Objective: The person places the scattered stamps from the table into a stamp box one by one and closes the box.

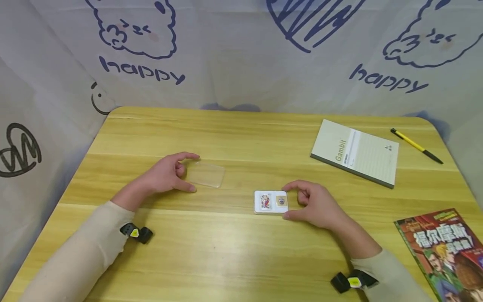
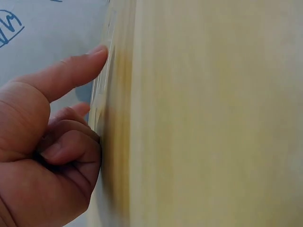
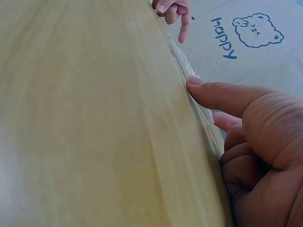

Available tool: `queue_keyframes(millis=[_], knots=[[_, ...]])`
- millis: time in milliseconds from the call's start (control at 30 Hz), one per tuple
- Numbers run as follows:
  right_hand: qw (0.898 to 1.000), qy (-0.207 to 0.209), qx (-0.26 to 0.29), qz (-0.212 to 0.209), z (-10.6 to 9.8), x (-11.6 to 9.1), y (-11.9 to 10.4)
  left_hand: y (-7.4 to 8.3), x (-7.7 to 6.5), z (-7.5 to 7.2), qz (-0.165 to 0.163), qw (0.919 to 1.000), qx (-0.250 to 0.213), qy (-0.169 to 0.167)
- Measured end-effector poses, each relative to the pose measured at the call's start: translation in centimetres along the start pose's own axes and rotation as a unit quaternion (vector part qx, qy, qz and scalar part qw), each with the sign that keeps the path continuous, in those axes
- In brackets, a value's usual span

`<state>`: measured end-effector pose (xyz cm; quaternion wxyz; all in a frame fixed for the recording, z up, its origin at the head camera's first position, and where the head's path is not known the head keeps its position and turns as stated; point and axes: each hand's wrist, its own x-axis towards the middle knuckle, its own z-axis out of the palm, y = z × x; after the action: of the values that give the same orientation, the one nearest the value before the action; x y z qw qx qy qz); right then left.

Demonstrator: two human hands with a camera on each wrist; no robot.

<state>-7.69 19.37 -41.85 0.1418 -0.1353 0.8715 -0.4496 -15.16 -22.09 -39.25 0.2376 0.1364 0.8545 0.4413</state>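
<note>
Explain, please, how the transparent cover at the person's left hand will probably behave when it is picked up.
The transparent cover is probably stiff, since its edges look straight. It looks thin, so likely light. Its smooth, clear surface may slip from the left hand.

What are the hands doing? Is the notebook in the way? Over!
Left hand pinching clear cover. Right hand pinching white case. Notebook farther back, right, not between them. Over.

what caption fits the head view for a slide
Left hand holding clear plastic, right hand holding a white case, on a wooden table.
</note>
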Motion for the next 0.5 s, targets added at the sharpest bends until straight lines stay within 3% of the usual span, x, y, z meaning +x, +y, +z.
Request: queue_keyframes(millis=[233, 500], knots=[[1.0, -0.003, 0.004, 0.002, 0.09, 0.1, -0.2, -0.4, 0.26, -0.05, -0.005, 0.9999, 0.0, -0.009], [1.0, 0.003, -0.001, -0.006, 0.07, 0.08, -0.25, -0.7, 0.37, 0.36, -0.001, 1.0, 0.002, 0.006]])
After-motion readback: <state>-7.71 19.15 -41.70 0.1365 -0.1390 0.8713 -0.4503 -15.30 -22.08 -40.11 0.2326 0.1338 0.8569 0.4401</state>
